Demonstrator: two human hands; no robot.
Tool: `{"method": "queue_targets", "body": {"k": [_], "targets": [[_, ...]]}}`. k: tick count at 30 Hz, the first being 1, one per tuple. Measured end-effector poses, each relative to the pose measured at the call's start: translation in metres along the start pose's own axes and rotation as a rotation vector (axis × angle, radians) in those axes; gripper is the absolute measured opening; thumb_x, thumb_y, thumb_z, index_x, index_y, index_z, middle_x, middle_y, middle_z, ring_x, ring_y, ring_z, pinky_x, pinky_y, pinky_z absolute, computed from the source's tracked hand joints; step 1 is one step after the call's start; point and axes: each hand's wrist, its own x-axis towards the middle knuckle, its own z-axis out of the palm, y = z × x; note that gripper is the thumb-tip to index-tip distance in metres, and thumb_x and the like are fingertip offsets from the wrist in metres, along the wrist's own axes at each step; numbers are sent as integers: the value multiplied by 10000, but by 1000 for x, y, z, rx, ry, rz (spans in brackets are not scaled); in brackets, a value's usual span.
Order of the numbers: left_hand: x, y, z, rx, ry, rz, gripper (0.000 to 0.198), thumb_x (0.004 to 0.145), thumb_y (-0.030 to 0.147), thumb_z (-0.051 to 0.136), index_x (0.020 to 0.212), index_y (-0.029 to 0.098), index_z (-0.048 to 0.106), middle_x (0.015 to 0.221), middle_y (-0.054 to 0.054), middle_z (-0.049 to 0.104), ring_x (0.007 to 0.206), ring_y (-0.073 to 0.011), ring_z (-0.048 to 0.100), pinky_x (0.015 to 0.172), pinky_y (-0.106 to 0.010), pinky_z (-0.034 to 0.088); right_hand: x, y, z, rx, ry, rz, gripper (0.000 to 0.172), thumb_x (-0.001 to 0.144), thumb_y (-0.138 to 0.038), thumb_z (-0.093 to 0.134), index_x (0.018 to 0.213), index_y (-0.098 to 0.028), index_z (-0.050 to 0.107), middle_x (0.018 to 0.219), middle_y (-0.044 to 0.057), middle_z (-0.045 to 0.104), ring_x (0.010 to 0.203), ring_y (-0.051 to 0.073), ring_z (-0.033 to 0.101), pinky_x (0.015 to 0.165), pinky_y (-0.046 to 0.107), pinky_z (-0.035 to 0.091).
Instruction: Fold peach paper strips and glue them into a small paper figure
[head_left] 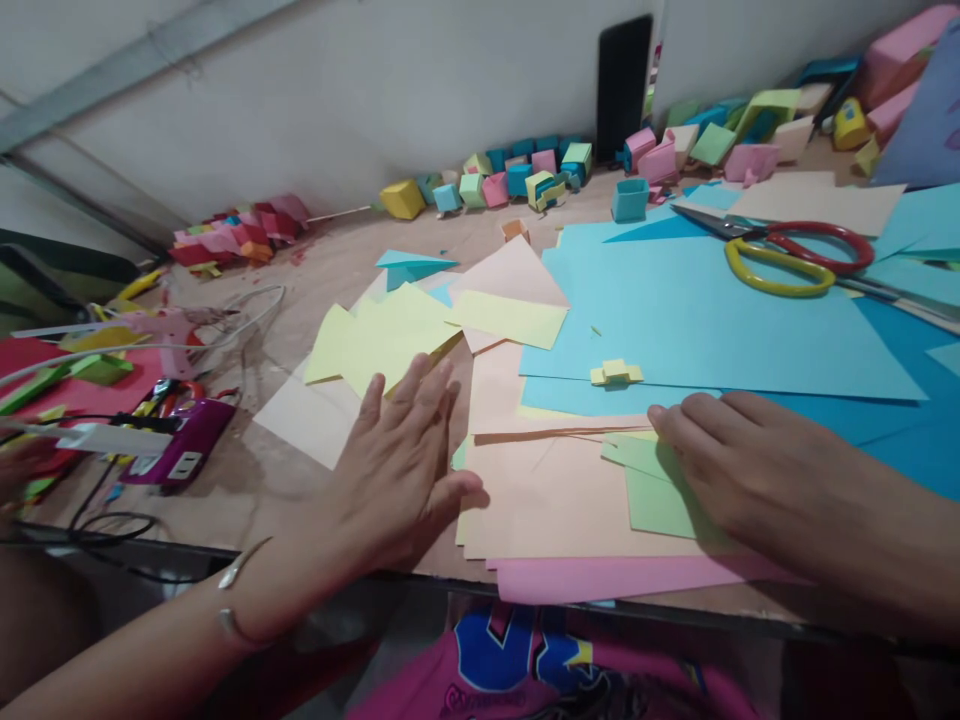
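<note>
My left hand (401, 465) lies with its fingers spread beside a pale yellow sheet of paper (390, 330), its thumb reaching over the edge of a peach paper stack (547, 500). Over that stack, my right hand (727, 450) is closed with its fingers curled under; whatever they hold is hidden. Beneath it shows a light green piece of paper (660, 500). A narrow brown paper edge (555, 434) runs up to its fingertips. Just beyond, a small folded yellow paper piece (616, 372) sits on light blue sheets (675, 310).
Scissors (780, 250) with red and yellow handles rest on the blue paper. Small paper boxes (517, 180) line the wall near an upright black phone (624, 90). At left are a pink glue gun (169, 335), cables and a purple power strip (180, 445).
</note>
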Motion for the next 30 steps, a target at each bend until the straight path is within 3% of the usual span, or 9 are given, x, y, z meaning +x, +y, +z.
{"method": "queue_targets", "body": {"k": [4, 7, 9, 13, 17, 22, 24, 27, 30], "targets": [[18, -1, -17, -84, 153, -6, 483, 984, 393, 355, 1300, 47, 472, 1514, -225, 302, 1450, -373, 120, 1128, -555, 256, 1, 0, 1, 37, 9, 19, 100, 684, -104, 565, 716, -179, 622, 782, 110, 529, 724, 230, 362, 589, 352, 179], [40, 11, -21, -224, 228, 4, 316, 959, 288, 458, 1185, 97, 569, 1268, -160, 585, 1215, -245, 521, 1002, -399, 443, 3, -1, 0, 46, -2, 19, 84, 679, -105, 585, 641, -180, 582, 736, 101, 508, 726, 227, 368, 587, 347, 176], [53, 19, -18, -293, 119, 28, 228, 924, 306, 523, 1041, 139, 627, 1028, -103, 668, 963, -202, 613, 809, -333, 502, 3, -2, 0, 42, 4, 42, 96, 677, -93, 582, 635, -178, 573, 741, 97, 512, 724, 224, 373, 584, 343, 175], [68, 26, -11, -390, -97, -32, 178, 867, 345, 588, 900, 177, 635, 761, -28, 651, 679, -145, 566, 589, -252, 409, 4, 0, 1, 38, 27, 82, 115, 716, -53, 556, 724, -157, 607, 799, 96, 550, 732, 212, 396, 586, 335, 191], [76, 20, -14, -501, -236, -43, 161, 870, 330, 557, 800, 211, 639, 711, 5, 657, 600, -122, 525, 530, -234, 337, 9, 10, 2, 177, 92, 186, 168, 824, -42, 506, 754, -137, 625, 777, 85, 564, 722, 184, 407, 609, 315, 225], [83, 25, -24, -507, -171, 67, 176, 859, 284, 532, 762, 218, 663, 641, 5, 653, 569, -123, 536, 517, -234, 329, 17, 26, 2, 449, 224, 302, 235, 937, -262, 472, 945, -135, 670, 884, 106, 617, 812, 185, 469, 658, 294, 276], [85, 31, -26, -503, -130, 112, 187, 865, 271, 514, 781, 219, 673, 620, 5, 650, 553, -122, 543, 524, -234, 342, 18, 28, -1, 551, 157, 252, 284, 952, -318, 447, 967, -156, 681, 820, 81, 636, 743, 163, 476, 642, 286, 271], [90, 41, -30, -499, -123, 129, 213, 884, 242, 477, 808, 223, 675, 609, 12, 650, 536, -115, 551, 528, -228, 353, 17, 26, -11, 722, 28, 213, 386, 977, -364, 391, 845, -164, 693, 705, 49, 625, 644, 129, 452, 608, 270, 258], [98, 51, -39, -523, -114, 151, 217, 890, 222, 472, 837, 224, 683, 604, 20, 652, 518, -104, 549, 508, -216, 344, 15, 25, -18, 891, 20, 251, 409, 972, -404, 401, 819, -157, 690, 725, 44, 637, 624, 108, 450, 588, 251, 260]]}}
